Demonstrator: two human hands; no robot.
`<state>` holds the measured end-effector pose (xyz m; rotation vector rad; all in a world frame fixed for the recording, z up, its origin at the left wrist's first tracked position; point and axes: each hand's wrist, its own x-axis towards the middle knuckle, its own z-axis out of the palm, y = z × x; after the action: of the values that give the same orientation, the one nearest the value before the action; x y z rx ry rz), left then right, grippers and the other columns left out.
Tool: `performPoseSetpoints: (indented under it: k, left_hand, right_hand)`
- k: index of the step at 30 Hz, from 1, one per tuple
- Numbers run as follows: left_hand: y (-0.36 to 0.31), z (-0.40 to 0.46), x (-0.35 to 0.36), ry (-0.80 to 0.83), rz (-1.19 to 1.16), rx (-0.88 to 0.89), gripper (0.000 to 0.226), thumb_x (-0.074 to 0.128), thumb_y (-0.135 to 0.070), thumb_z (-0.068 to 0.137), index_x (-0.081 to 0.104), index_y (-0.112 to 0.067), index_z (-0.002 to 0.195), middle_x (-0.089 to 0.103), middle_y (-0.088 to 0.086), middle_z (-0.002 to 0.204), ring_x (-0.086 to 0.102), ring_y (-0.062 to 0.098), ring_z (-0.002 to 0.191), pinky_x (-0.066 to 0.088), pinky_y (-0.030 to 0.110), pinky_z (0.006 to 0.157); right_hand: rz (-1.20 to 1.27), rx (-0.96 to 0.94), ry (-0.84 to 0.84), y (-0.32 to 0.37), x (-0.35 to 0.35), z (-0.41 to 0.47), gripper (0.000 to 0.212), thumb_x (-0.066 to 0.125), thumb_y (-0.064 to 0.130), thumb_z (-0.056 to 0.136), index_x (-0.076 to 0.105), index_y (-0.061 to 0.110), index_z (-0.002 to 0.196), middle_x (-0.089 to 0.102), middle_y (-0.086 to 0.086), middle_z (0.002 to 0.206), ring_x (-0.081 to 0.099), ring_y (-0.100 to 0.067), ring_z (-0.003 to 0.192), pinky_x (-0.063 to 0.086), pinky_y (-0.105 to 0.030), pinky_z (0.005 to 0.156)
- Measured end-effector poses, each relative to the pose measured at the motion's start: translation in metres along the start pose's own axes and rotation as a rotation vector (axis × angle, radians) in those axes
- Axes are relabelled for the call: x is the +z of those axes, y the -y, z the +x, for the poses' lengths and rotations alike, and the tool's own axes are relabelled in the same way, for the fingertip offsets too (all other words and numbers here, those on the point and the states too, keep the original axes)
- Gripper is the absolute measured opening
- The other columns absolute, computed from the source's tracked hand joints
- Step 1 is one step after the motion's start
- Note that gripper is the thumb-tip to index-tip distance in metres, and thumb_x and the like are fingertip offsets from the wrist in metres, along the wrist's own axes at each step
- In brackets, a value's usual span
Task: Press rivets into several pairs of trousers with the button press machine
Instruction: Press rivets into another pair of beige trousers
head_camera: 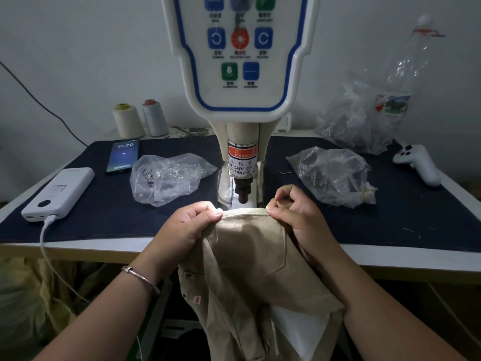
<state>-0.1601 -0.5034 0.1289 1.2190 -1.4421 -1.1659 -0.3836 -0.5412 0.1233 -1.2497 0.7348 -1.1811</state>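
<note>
Both hands grip the beige trousers (250, 259) at their upper edge: the left hand (187, 225) pinches the fabric between thumb and curled fingers, and the right hand (294, 217) pinches it on the other side, fingers bent. Between them the stretched edge lies just below the punch of the button press machine (240, 100), lit by its lamp. The rest of the garment hangs off the front of the tabletop (364, 259). On the dark mat lie two clear plastic bags (166, 175) (333, 175), a phone (122, 156), a white power bank (58, 192) and a white controller (419, 162). Two thread cones (140, 121) stand behind.
</note>
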Motion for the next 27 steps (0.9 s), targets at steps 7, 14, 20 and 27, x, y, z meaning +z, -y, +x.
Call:
performPoseSetpoints:
  k: [7, 14, 20, 27]
  left_hand:
    - [0.0074, 0.0019, 0.0024, -0.011, -0.059, 0.009, 0.026, 0.065, -0.039, 0.078, 0.058, -0.017, 0.065, 0.053, 0.001, 0.067, 0.049, 0.009, 0.064, 0.039, 0.026, 0.063]
    - [0.0078, 0.0024, 0.0056, -0.025, -0.100, 0.002, 0.027, 0.063, -0.030, 0.082, 0.058, -0.007, 0.068, 0.053, 0.005, 0.070, 0.047, 0.017, 0.070, 0.037, 0.032, 0.068]
    - [0.0045, 0.0007, 0.0067, -0.030, -0.089, -0.011, 0.023, 0.061, -0.022, 0.087, 0.059, -0.013, 0.065, 0.056, 0.001, 0.066, 0.049, 0.012, 0.065, 0.039, 0.030, 0.066]
    - [0.0037, 0.0019, 0.0070, -0.035, -0.091, -0.037, 0.022, 0.060, -0.027, 0.081, 0.060, -0.007, 0.071, 0.056, 0.001, 0.065, 0.050, 0.012, 0.065, 0.039, 0.031, 0.066]
  right_hand:
    - [0.058, 0.010, 0.010, -0.0081, -0.0025, -0.0015, 0.022, 0.055, -0.010, 0.089, 0.046, 0.010, 0.091, 0.059, 0.000, 0.068, 0.054, -0.008, 0.060, 0.046, -0.021, 0.061]
    - [0.068, 0.016, 0.016, -0.0075, -0.0024, -0.0010, 0.022, 0.054, -0.011, 0.089, 0.045, 0.009, 0.089, 0.058, -0.001, 0.068, 0.053, -0.008, 0.058, 0.047, -0.020, 0.059]
    - [0.059, 0.023, -0.001, -0.0065, -0.0015, -0.0007, 0.023, 0.054, -0.012, 0.088, 0.046, 0.009, 0.088, 0.060, -0.002, 0.068, 0.055, -0.010, 0.061, 0.048, -0.024, 0.063]
    - [0.066, 0.020, -0.012, -0.0091, -0.0024, 0.0007, 0.023, 0.053, -0.013, 0.087, 0.047, 0.009, 0.087, 0.059, -0.002, 0.067, 0.054, -0.010, 0.061, 0.047, -0.025, 0.064]
